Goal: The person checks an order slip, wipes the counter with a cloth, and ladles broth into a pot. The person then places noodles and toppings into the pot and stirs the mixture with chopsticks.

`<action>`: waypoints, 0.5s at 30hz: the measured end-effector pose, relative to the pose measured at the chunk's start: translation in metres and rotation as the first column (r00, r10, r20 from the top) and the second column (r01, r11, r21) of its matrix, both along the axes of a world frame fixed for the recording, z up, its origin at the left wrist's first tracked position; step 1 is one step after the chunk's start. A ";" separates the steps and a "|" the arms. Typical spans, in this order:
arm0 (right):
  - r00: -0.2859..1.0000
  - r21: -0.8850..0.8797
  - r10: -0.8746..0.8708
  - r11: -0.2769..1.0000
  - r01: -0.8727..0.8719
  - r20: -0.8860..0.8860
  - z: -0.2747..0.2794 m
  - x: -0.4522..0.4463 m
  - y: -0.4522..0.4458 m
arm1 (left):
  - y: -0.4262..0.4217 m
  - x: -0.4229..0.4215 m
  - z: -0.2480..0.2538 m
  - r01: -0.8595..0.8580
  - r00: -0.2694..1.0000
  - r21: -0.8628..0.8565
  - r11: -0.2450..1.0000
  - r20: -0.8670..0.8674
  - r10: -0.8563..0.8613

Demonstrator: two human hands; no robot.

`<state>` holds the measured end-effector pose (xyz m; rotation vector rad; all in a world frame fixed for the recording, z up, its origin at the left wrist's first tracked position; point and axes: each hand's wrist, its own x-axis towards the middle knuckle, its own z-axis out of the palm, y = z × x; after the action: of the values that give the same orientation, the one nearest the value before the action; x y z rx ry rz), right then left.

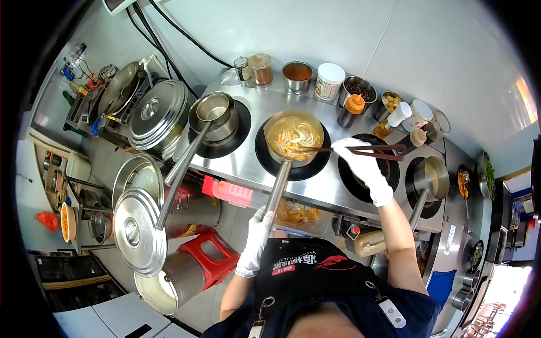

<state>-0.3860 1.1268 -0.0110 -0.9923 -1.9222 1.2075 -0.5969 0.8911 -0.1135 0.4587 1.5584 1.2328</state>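
A saucepan [276, 190] of noodles in broth [293, 135] sits on the middle burner, its long handle pointing toward me. My left hand [257, 234], in a white glove, is closed round the end of that handle. In my right hand [363, 169], also gloved, is a pair of long dark chopsticks [389, 153]. Their tips reach into the noodles near the front of the pan, and their back ends stick out to the right. Orange and yellow shreds show among the noodles.
Left of it, a small pot [214, 107] rests on another on a burner. At right stands a saucepan [431, 176] with liquid. Along the wall are a white tub [330, 80], an orange-capped squeeze bottle [351, 110] and several containers. Lidded stockpots [156, 115] and a red stool [211, 259] are at left.
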 end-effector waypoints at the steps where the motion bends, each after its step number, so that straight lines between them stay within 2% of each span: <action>1: 1.000 -0.009 0.016 1.000 -0.017 -0.021 -0.008 -0.006 -0.003 | 0.000 0.000 0.000 -0.003 1.000 -0.005 1.000 0.006 0.003; 3: 0.997 0.013 0.052 0.999 -0.051 -0.048 -0.028 -0.024 -0.008 | 0.000 0.000 0.000 -0.009 1.000 -0.011 1.000 0.017 0.009; 4: 0.996 -0.086 0.062 0.994 -0.067 -0.056 -0.031 -0.034 -0.012 | 0.000 0.000 0.000 -0.005 1.000 -0.007 1.000 0.016 0.005; 7: 0.976 -0.074 0.166 0.981 -0.178 -0.138 -0.039 -0.053 -0.010 | 0.000 0.000 -0.001 0.006 1.000 -0.002 1.000 0.007 -0.006; 8: 0.986 -0.032 0.131 0.990 -0.134 -0.101 -0.041 -0.058 -0.006 | 0.000 0.000 -0.001 0.006 1.000 -0.002 1.000 0.000 -0.006; 11: 0.973 -0.001 0.068 0.998 -0.070 -0.220 -0.053 -0.060 0.010 | 0.000 0.000 0.000 0.000 1.000 -0.018 1.000 0.009 0.000; 15: 0.985 0.051 0.023 0.999 -0.014 -0.173 -0.049 -0.047 0.016 | -0.001 0.000 -0.004 -0.002 1.000 -0.009 1.000 0.013 0.002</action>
<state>-0.4327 1.1430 -0.0598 -0.8170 -1.8194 1.2090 -0.5972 0.8906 -0.1174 0.4422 1.5533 1.2276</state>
